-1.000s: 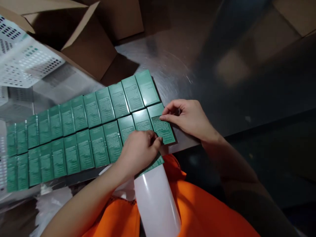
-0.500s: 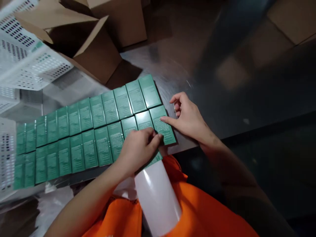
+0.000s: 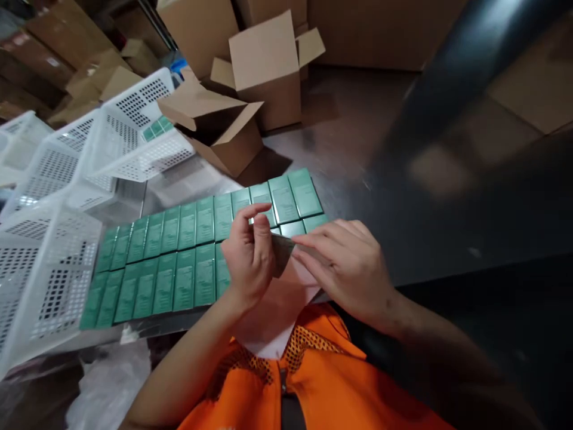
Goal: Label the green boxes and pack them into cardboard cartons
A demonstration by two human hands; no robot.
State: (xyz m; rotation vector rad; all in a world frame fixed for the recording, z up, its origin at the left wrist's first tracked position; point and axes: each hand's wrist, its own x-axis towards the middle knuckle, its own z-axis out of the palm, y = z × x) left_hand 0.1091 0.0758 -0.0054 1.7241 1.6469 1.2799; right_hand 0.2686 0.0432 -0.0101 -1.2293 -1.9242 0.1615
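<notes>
A thin, glossy, whitish sheet (image 3: 273, 316) hangs between my hands in front of my body. Its upper part, a darker greenish-grey piece (image 3: 282, 254), spans from one hand to the other. My left hand (image 3: 249, 260) is closed around the left side of this sheet, thumb up and index finger bent above it; its other fingers are mostly hidden. With thumb and fingertips, my right hand (image 3: 347, 266) pinches the sheet's right edge. Just behind both hands lie two rows of flat green boxes (image 3: 170, 230), set side by side on the metal table (image 3: 349, 164).
White perforated plastic baskets (image 3: 54, 263) stand at the left, one with green boxes (image 3: 157, 127) inside. Open cardboard boxes (image 3: 237, 134) stand behind the rows. Crumpled clear plastic (image 3: 111, 382) hangs at the lower left. The table's front edge runs by my orange vest (image 3: 331, 376).
My right hand has left the end green box and come to the sheet's edge. My left hand has lifted and turned thumb-up with the sheet. The view has shifted, showing more baskets and cartons.
</notes>
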